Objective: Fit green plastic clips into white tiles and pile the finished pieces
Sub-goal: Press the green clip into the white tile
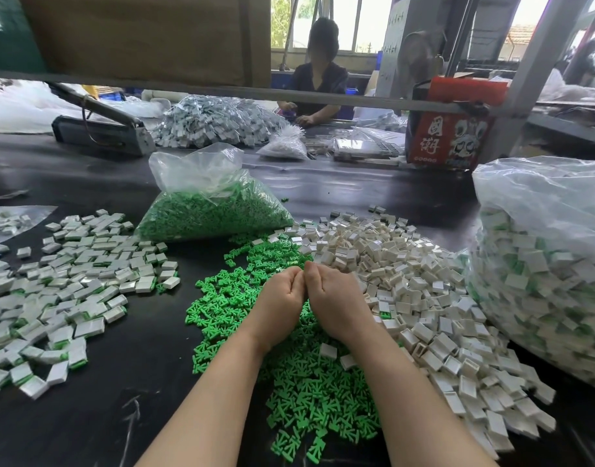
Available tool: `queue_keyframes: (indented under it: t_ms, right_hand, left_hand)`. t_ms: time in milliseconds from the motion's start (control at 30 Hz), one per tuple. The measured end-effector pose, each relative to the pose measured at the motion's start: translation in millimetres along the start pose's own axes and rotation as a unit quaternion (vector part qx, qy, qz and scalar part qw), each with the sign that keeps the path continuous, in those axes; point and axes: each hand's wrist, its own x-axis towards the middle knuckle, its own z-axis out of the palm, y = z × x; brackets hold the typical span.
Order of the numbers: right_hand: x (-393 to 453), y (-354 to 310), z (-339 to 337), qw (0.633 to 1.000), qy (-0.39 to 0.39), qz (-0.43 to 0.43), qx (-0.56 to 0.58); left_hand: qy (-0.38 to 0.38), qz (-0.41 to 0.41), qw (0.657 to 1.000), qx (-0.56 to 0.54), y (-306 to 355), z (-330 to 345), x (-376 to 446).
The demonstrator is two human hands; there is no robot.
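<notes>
Black table (127, 382): left hand (282, 298), right hand (333, 298) curled, knuckles touching.

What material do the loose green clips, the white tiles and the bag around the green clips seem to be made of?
Green clips: likely moulded plastic, matte, one even bright colour and crisp edges.
White tiles: probably rigid plastic, smooth and slightly glossy; some faces catch the light.
Bag: thin clear plastic film, wrinkled and shiny, with the green contents showing through.
</notes>
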Motion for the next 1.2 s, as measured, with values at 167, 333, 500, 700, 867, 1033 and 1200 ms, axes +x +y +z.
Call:
queue_keyframes:
  t_ms: [167,333,500,700,867,1033,1200]
  right_hand:
    - [0.6,1.8,2.0,1.0,0.01,0.001,-0.026]
    - [0.9,5.8,1.7,0.999,0.01,-0.003,-0.037]
    - [0.7,6.8,1.0,1.0,0.007,-0.003,-0.012]
    - [1.6,6.3,-3.8,0.988,-0.025,0.047,0.147]
    - [1.0,5.4,-9.9,0.977,-0.055,0.051,0.2]
    - [0.2,7.5,-11.5,0.976,-0.055,0.05,0.203]
    - [0.0,6.8,-11.7,0.981,-0.046,0.041,0.182]
  left_hand:
    - [0.012,-0.005,0.999,0.029,-3.6,2.2,3.1]
    - [-0.017,-0.011,0.999,0.042,-4.1,-0.2,3.9]
    - [-0.042,-0.024,0.999,0.002,-2.3,-3.6,1.8]
    - [-0.036,-0.043,0.997,-0.054,-1.2,-7.5,0.3]
    - [-0.047,-0.062,0.993,-0.094,-0.9,-7.8,-0.4]
    - [-0.058,-0.073,0.989,-0.114,0.5,-8.7,-1.3]
    - [-0.062,-0.076,0.988,-0.121,-0.9,-8.3,-0.6]
